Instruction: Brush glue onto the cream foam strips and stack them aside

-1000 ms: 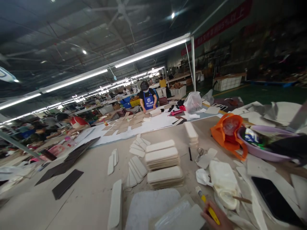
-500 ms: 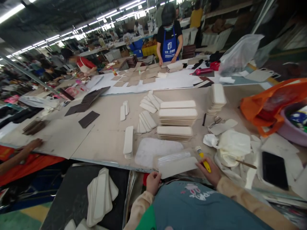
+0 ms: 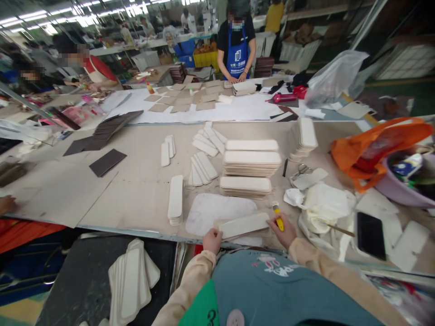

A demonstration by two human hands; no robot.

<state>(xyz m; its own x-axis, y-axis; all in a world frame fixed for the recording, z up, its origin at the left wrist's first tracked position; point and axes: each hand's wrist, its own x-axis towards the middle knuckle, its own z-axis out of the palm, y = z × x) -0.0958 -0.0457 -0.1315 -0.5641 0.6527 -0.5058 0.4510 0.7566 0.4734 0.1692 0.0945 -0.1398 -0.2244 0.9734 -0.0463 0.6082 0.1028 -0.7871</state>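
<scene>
A long pale strip (image 3: 245, 226) is held at both ends near the table's front edge. My left hand (image 3: 212, 241) pinches its left end. My right hand (image 3: 284, 230) grips its right end and also holds a yellow-handled brush (image 3: 278, 218), bristles pointing away from me. Beneath and behind the strip lies a translucent white sheet (image 3: 217, 209). Just beyond stand stacks of white rounded strips (image 3: 251, 158), with fanned strips (image 3: 203, 168) to their left and a small pile (image 3: 175, 197) nearer the edge.
At right are a white plastic bag (image 3: 326, 203), scissors (image 3: 303, 169), a phone (image 3: 371, 236) and an orange bag (image 3: 377, 145). More strips (image 3: 131, 283) rest on a black surface at lower left. A person in a blue apron (image 3: 238, 54) works across the table.
The view has shifted, so the surroundings sit further left. The strip has been raised and tilted between my hands, showing a narrower face. Both hands keep their hold.
</scene>
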